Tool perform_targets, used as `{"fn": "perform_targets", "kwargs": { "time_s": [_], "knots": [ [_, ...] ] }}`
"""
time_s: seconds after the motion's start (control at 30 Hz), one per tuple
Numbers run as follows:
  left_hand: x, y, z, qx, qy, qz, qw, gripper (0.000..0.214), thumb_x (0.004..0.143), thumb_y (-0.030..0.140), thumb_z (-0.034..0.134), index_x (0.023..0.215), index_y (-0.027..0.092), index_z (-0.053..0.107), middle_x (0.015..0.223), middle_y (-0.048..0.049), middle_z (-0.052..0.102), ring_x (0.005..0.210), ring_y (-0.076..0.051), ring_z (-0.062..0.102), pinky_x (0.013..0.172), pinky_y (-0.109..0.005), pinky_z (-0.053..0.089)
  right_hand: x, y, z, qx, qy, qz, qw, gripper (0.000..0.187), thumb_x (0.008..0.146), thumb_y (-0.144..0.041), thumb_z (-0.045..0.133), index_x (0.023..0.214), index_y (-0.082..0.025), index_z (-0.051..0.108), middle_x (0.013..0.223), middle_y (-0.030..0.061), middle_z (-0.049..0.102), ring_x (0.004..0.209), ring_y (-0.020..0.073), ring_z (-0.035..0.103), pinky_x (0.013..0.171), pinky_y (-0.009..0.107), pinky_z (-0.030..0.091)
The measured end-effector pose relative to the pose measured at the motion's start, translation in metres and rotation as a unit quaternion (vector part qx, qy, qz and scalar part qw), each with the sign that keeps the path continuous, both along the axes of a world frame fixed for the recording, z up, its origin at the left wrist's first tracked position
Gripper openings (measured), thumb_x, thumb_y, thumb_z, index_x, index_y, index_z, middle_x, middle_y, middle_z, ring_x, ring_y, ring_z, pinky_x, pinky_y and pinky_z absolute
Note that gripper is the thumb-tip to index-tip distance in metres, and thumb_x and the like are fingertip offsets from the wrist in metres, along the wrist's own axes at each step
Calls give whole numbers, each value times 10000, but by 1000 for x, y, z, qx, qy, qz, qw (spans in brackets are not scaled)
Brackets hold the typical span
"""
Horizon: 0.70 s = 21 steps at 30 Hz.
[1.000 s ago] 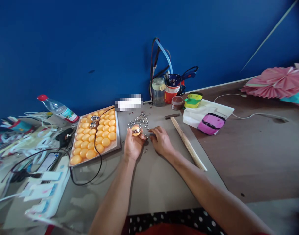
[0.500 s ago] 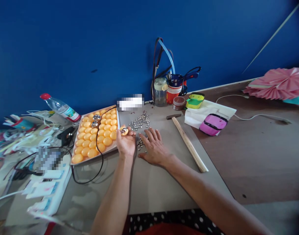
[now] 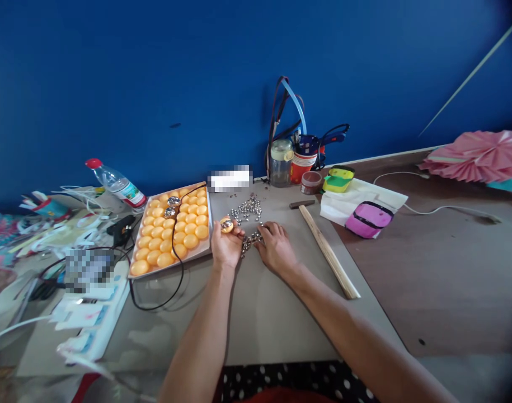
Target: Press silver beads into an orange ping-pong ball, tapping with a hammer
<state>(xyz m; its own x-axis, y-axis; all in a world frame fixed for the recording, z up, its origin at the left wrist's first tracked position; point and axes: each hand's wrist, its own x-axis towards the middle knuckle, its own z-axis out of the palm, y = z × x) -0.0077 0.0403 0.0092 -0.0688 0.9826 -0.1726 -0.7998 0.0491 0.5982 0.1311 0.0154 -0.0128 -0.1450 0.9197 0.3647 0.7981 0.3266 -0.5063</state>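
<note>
In my left hand (image 3: 228, 243), palm up, an orange ball (image 3: 226, 225) partly covered in shiny silver pieces rests at the thumb and curled fingers. My right hand (image 3: 276, 246) lies palm down on the grey mat, fingers bent and thumb apart, its fingertips touching a small heap of silver beads (image 3: 250, 240). Whether any bead is under those fingers is hidden. A larger scatter of silver beads (image 3: 248, 208) lies just beyond both hands. Left of my left hand is a shallow tray (image 3: 211, 224) of orange balls, two of them silver-covered.
A hammer (image 3: 329, 252) with a wooden handle lies right of my right hand. A black cord (image 3: 182, 268) crosses the tray. Behind stand a jar (image 3: 281, 165) and orange cups (image 3: 301, 168). A bottle (image 3: 123, 187), power strip (image 3: 108, 319) and clutter fill the left; purple pouch (image 3: 369, 219) right.
My right hand's fingers have gone from spread flat to bent, drawing together at the near beads. My left hand still holds the ball. The whole view has shifted slightly.
</note>
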Motion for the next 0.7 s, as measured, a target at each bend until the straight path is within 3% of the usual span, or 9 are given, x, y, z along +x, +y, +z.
{"fn": "perform_targets", "kwargs": {
  "time_s": [0.13, 0.3, 0.7],
  "knots": [
    [-1, 0, -2, 0, -17, -19, 1000, 272, 840, 430, 503, 880, 172, 583, 752, -25, 602, 572, -86, 513, 616, -251, 440, 1, 3, -4, 5, 19, 10, 1000, 182, 818, -203, 512, 938, -188, 648, 1077, 122, 558, 1043, 259, 456, 931, 404, 358],
    [1, 0, -1, 11, -13, -44, 999, 276, 836, 430, 519, 904, 174, 595, 777, -33, 615, 574, -90, 524, 620, -260, 456, 2, 7, -9, 17, 60, 17, 998, 225, 842, -166, 445, 765, -189, 655, 981, 105, 595, 972, 230, 485, 880, 357, 379],
    [3, 0, 3, 1, -15, -68, 998, 256, 827, 408, 546, 919, 178, 612, 806, -36, 634, 599, -88, 544, 648, -253, 478, 13, 20, -10, 25, 164, -29, 986, 193, 832, -193, 421, 777, -188, 606, 741, 60, 632, 757, 196, 547, 759, 312, 398]
  ]
}}
